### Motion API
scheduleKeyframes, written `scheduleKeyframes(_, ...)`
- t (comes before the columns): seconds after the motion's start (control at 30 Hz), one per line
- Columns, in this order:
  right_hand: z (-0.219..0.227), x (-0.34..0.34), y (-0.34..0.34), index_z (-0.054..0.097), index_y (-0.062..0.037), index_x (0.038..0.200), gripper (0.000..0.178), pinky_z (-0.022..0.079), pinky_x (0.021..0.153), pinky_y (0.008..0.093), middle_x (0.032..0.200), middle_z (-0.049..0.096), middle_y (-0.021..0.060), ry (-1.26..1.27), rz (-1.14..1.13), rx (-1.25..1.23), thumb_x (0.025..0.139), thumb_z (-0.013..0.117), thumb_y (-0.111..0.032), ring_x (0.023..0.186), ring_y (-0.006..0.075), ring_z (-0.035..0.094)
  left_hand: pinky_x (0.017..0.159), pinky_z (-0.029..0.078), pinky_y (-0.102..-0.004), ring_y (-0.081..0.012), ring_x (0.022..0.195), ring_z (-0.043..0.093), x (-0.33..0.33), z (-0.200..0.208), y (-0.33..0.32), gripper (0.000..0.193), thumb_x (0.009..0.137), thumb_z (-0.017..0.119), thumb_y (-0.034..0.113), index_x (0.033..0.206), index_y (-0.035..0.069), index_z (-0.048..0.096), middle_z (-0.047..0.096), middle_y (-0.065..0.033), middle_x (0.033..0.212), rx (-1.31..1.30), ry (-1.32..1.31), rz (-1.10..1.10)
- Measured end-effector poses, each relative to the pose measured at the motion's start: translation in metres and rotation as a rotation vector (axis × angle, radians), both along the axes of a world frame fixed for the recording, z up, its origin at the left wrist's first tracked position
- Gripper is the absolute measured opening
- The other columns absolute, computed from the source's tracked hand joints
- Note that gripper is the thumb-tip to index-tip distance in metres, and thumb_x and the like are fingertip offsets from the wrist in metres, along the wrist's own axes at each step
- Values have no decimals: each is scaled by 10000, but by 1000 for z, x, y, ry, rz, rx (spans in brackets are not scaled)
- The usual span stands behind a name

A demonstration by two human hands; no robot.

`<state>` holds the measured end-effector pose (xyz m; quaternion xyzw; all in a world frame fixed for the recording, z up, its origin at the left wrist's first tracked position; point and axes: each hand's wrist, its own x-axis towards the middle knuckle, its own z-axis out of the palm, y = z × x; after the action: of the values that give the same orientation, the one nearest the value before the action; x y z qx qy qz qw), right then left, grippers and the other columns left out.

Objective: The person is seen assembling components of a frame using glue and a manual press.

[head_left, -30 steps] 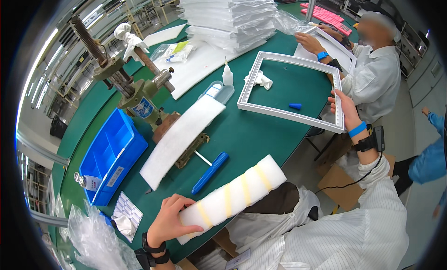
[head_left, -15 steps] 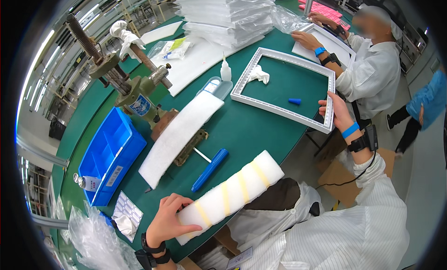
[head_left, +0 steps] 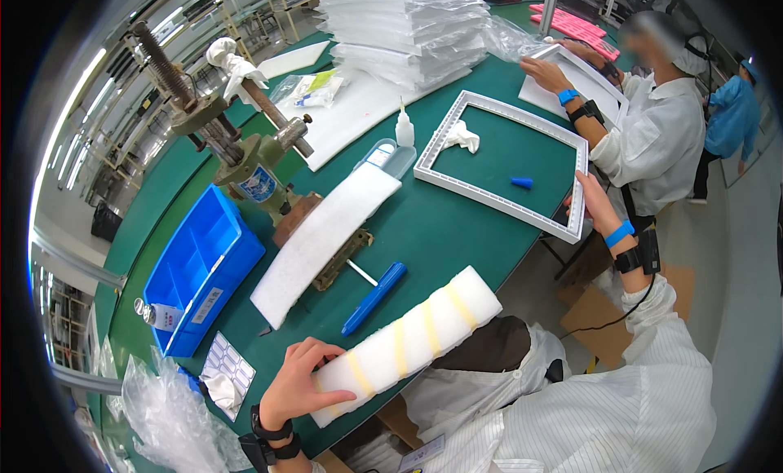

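Note:
At the table's near edge, my left hand [head_left: 295, 383] curls its thumb and fingers around the near end of a long white foam block [head_left: 420, 338] banded with yellowish tape. Farther right, my right hand [head_left: 599, 204] grips the right side of a white rectangular frame [head_left: 494, 201], whose right end reaches past the table edge. Within the frame's opening, a crumpled white cloth [head_left: 462, 136] and a small blue cap [head_left: 522, 182] show on the green table. Some fingers of my right hand are hidden by the frame.
A green hand press [head_left: 254, 165] stands left, a white foam strip [head_left: 326, 243] across its base. Around it are a blue divided bin [head_left: 216, 306], a blue-handled tool [head_left: 373, 300] and a dropper bottle [head_left: 404, 129]. Wrapped sheets [head_left: 395, 37] are stacked behind. A co-worker [head_left: 652, 134] sits right.
The whole view has shifted slightly. Both my hands keep their holds on the foam block and the frame. A person in blue in the right background has moved.

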<state>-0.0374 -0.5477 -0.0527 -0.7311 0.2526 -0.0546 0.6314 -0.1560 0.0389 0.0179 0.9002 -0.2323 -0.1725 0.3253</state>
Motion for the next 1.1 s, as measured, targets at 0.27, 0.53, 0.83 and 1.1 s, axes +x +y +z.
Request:
scheduleKeyframes(0.27,-72,-58,-29,311,-100,1480,712,523,672,347,961,658,107,-58,-280,293,962,432,-573,831,193,653,896,411,-351,-245,942,605,0,-6,19,405,746,761,229,1084,34,651,641,-86,1001,-216,99,2)
scheduleKeyframes(0.53,-162,-161,112,584,-23,1209,430,521,843,435,1064,673,183,-10,558,-227,1002,413,-358,958,322,656,907,451,-315,-212,981,617,-3,-28,36,377,867,614,265,1067,-54,625,665,-139,1029,-612,313,138)
scheduleKeyframes(0.83,-82,-160,213,419,59,1387,938,352,1083,476,1343,499,299,67,1135,-930,867,462,-721,1232,437,494,898,451,-320,-203,995,594,-14,-25,39,209,964,557,118,1095,-32,619,636,-106,1075,-672,202,103)
scheduleKeyframes(1.1,-115,-150,263,534,38,1295,731,402,1058,462,1297,545,288,-200,1163,-893,913,525,-585,1202,444,520,885,460,-309,-205,988,605,-17,-26,42,181,932,548,42,1073,-40,626,643,-111,1068,-633,139,62)
